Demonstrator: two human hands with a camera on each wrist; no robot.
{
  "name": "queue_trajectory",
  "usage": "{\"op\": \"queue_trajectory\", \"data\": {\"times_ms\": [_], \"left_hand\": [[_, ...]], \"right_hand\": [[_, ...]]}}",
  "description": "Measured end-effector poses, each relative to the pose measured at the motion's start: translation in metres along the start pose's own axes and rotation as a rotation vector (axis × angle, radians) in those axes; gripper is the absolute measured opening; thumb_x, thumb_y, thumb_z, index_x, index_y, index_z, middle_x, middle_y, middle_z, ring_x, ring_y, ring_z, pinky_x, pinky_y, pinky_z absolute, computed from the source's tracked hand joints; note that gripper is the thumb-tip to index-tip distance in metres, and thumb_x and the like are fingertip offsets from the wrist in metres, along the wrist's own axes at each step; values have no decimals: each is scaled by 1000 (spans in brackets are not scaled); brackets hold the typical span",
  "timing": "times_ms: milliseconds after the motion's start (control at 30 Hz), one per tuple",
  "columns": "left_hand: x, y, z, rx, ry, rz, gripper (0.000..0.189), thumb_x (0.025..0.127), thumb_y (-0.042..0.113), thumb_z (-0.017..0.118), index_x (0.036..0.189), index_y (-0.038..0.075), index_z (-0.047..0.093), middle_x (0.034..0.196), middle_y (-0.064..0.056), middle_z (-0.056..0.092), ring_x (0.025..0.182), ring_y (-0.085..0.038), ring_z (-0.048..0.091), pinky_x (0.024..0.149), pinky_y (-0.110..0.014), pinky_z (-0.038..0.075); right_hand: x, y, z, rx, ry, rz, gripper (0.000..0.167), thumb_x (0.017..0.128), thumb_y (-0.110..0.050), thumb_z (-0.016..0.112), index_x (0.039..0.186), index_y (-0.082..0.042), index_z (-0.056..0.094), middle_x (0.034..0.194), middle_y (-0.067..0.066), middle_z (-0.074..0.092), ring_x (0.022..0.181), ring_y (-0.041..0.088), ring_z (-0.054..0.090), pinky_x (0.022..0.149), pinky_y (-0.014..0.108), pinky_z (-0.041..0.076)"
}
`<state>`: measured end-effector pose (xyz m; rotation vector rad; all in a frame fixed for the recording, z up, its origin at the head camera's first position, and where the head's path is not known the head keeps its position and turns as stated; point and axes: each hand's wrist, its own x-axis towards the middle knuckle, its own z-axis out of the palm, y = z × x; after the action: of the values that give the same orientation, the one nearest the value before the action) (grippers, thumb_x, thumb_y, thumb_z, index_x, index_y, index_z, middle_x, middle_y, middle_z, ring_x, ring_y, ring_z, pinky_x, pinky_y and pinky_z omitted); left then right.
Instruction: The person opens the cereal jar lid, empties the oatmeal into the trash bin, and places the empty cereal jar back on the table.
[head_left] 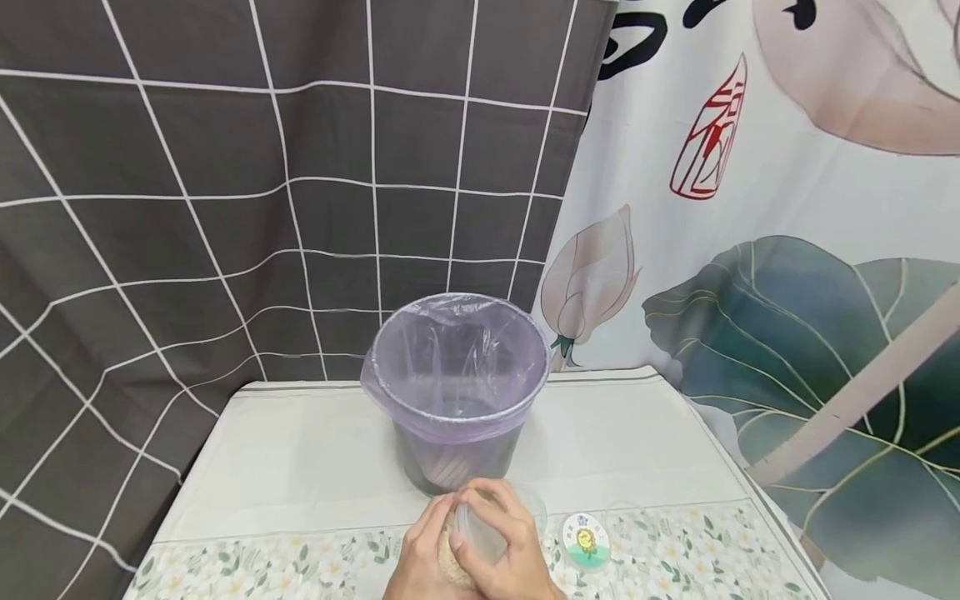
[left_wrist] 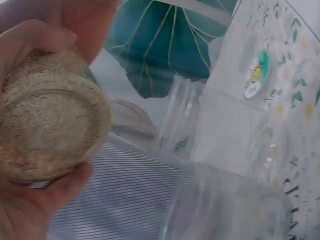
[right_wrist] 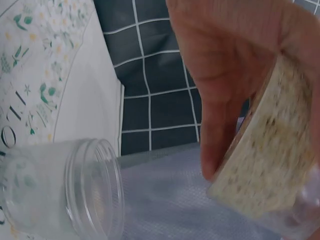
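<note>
Both hands are at the bottom middle of the head view around a clear jar (left_wrist: pixel 50 125) of beige grainy stuff. My left hand (head_left: pixel 429 550) grips the jar's body, with fingers and thumb around it near the base. Fingers of my right hand (head_left: pixel 513 537) curl over its other end; whether a cap is there is hidden. Tilted, the jar (right_wrist: pixel 275 145) shows its contents lying at a slant in the right wrist view. Close by stand two clear jars without visible contents, one farther (left_wrist: pixel 237 122) and one nearer (left_wrist: pixel 232 212) in the left wrist view.
A dark bin (head_left: pixel 457 450) lined with a purple bag (head_left: pixel 461 358) stands just beyond the hands. Right of them lies a round lid-like disc (head_left: pixel 587 540) with a yellow and green picture. The table (head_left: pixel 300 458) carries a floral cloth. Grid-patterned and lotus-patterned curtains hang behind.
</note>
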<state>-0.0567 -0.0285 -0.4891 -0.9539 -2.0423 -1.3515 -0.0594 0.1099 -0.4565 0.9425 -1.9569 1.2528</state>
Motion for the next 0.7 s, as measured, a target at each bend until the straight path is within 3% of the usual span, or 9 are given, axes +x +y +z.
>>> {"op": "queue_trajectory", "data": {"times_ms": [100,167,267,333,433,500,633,667,700], "left_hand": [[-1,4,-7,-119,-115,-149,89,62,38,83,129,-3,41,117,-13,57,98,-21,61,74,-37,55],[0,7,-13,-275,-215,-292,83,67,29,81,132,1,38,118,-10,57,98,-16,60,76,-31,55],[4,9,-25,-536,-349,-435,79,72,16,76,138,7,34,126,-9,53,105,-18,58,84,-30,52],[8,11,-31,-644,-423,-519,80,72,13,74,140,15,33,135,-4,47,116,-19,51,98,-43,42],[9,12,-41,-678,-497,-627,76,73,19,73,139,17,36,141,-6,39,124,-26,41,101,-60,30],[6,15,-45,-656,-508,-718,74,74,25,71,138,12,36,138,-13,38,121,-33,40,91,-70,31],[-1,12,-50,-627,-525,-721,70,76,32,64,136,10,36,129,-20,38,112,-31,42,83,-63,40],[-2,8,-49,-583,-536,-592,64,79,35,61,134,10,38,127,-22,39,113,-29,40,82,-60,41],[-2,3,-47,-635,-548,-500,59,81,34,58,132,10,40,123,-25,44,112,-28,44,81,-63,41]], "right_hand": [[1,3,-2,52,-37,-75,36,76,-13,66,110,0,62,105,11,58,99,23,54,83,37,51],[0,2,-3,77,-57,-95,37,76,-13,65,110,0,62,106,12,58,100,23,53,82,37,52],[9,-11,-9,125,-91,-142,37,78,-13,62,112,1,61,107,13,58,102,25,52,80,34,52],[16,-19,-13,149,-116,-183,37,80,-14,60,113,1,60,108,13,57,103,26,51,81,35,51],[24,-23,-16,160,-146,-274,37,84,-19,58,114,2,60,108,14,56,103,27,51,82,37,50],[26,-22,-16,160,-164,-329,38,84,-21,56,114,2,60,107,14,56,101,27,52,82,37,49],[31,-22,-17,169,-198,-428,36,85,-21,55,112,3,60,105,15,56,98,26,53,81,37,49],[33,-23,-17,175,-203,-448,36,86,-21,55,111,4,60,104,15,56,98,26,53,81,37,49],[33,-22,-16,181,-210,-467,37,87,-22,55,111,5,60,104,16,56,98,26,53,81,36,49]]}}
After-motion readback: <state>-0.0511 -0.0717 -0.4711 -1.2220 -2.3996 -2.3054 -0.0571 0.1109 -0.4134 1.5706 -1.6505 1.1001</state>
